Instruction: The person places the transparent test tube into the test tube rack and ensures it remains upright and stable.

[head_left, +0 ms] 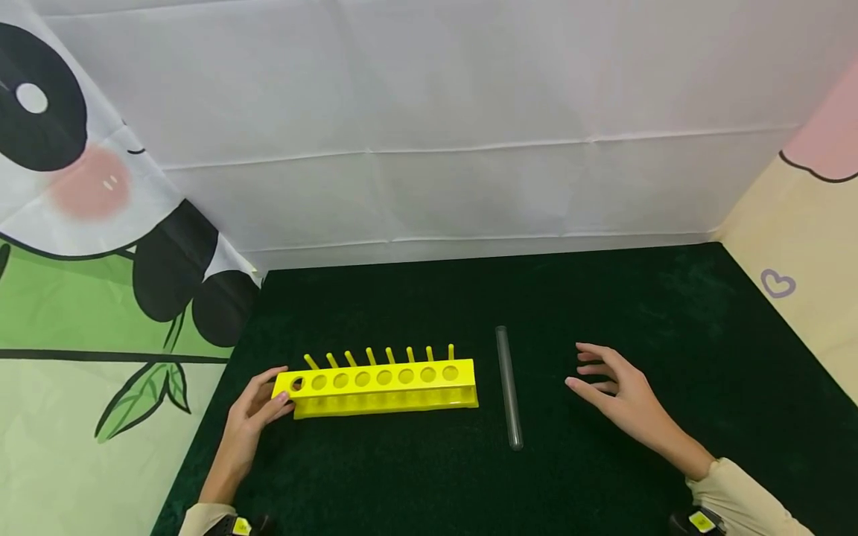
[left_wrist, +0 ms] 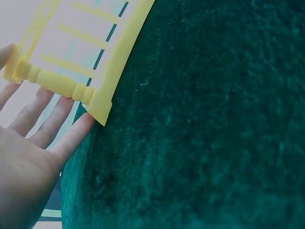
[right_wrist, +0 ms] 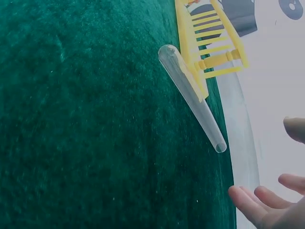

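A yellow test tube rack (head_left: 385, 402) stands on the dark green cloth, with a row of round holes and a row of pegs behind them. At its left end my left hand (head_left: 248, 420) holds it, thumb at the front corner and index finger at the top back. The left wrist view shows the fingers (left_wrist: 47, 119) against the rack's end post (left_wrist: 55, 83). Right of the rack lies a clear test tube (head_left: 509, 387), its rounded end nearer me. My right hand (head_left: 623, 394) hovers to the tube's right, apart from it, fingers loosely bent and holding nothing.
Dark green cloth (head_left: 375, 484) covers the table. Behind it hangs a white sheet (head_left: 436, 193); a printed cartoon sheet (head_left: 80, 313) is at the left and a cream one (head_left: 818, 298) at the right.
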The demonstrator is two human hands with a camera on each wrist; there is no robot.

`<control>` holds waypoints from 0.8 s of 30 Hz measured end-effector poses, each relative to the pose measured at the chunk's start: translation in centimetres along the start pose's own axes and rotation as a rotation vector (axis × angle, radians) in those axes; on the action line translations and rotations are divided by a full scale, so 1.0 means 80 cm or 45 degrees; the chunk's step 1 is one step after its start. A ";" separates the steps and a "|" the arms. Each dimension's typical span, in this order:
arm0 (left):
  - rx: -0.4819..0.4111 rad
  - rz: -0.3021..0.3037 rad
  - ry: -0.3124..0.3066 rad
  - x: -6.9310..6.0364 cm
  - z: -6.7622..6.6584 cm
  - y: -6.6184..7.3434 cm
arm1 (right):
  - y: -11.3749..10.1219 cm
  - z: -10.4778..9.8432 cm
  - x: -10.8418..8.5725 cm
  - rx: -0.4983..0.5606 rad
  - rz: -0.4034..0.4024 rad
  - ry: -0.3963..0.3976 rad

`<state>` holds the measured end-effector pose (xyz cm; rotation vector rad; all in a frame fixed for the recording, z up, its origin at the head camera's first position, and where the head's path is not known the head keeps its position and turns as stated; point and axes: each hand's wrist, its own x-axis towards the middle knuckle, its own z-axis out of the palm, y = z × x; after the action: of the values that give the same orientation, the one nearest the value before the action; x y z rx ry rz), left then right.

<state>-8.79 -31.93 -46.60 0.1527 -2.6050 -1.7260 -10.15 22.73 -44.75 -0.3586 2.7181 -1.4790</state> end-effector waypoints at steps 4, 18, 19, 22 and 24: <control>-0.009 0.001 -0.006 0.000 -0.001 0.001 | -0.003 0.003 0.002 0.028 0.005 -0.004; -0.018 -0.026 0.011 -0.002 -0.001 0.004 | -0.008 0.014 0.010 0.046 0.084 -0.033; -0.020 -0.030 0.012 -0.002 0.000 0.005 | -0.009 0.015 0.010 0.043 0.088 -0.036; -0.025 -0.037 0.013 -0.003 -0.001 0.005 | -0.009 0.016 0.012 0.030 0.096 -0.041; -0.032 -0.038 0.014 -0.003 -0.001 0.005 | -0.010 0.017 0.013 0.027 0.102 -0.044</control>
<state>-8.56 -31.82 -46.19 0.2008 -2.5854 -1.7606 -10.84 20.92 -44.74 -0.2682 2.6550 -1.4662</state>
